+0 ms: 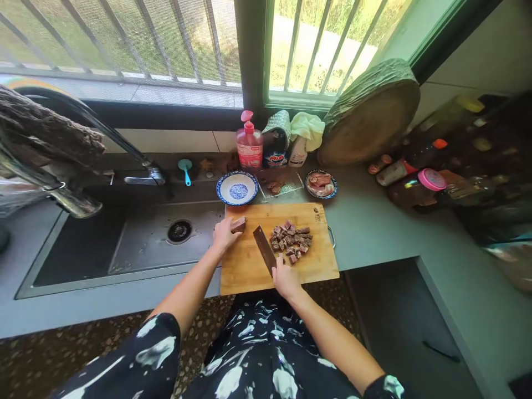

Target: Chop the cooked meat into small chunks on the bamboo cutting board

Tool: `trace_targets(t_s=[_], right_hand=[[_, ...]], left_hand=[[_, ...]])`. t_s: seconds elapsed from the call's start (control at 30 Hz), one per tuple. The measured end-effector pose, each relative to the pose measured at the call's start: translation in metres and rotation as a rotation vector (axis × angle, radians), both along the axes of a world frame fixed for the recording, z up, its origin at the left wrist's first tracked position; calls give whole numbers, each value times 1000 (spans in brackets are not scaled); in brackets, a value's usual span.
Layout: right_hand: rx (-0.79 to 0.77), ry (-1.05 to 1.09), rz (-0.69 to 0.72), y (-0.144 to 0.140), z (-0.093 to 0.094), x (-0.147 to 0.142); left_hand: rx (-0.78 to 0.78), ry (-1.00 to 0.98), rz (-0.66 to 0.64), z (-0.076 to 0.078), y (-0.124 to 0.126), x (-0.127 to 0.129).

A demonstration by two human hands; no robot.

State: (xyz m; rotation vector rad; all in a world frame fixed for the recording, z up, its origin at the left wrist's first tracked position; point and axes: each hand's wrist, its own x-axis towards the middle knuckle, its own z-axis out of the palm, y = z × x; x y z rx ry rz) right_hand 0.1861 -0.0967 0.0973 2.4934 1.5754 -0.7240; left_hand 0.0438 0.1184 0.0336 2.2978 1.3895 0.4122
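The dark bottle (275,148) by the window has a red and white label with big letters, but they are too blurry to read. The wooden cutting board (249,266) has a small dark mark (317,215) in its corner, too tiny to read.

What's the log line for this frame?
left hand: holds meat block | right hand: grips cleaver | diced meat on cutting board

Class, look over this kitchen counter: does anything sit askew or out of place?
Yes. The wooden cutting board juts past the counter front edge and partly overlaps the sink. The round chopping block leans tilted against the window.
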Motion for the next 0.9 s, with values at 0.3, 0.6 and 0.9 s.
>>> trace_targets(t_s=[0.3, 0.6, 0.9], right_hand=[[8, -73, -138, 8, -15, 22], [-32, -88, -117, 12, -8, 17], [43, -69, -41, 24, 11, -21]], left_hand=[[-714, -294, -59, 13, -15, 17], [-527, -121, 192, -2, -68, 8], [-235, -265, -325, -10, -55, -1]])
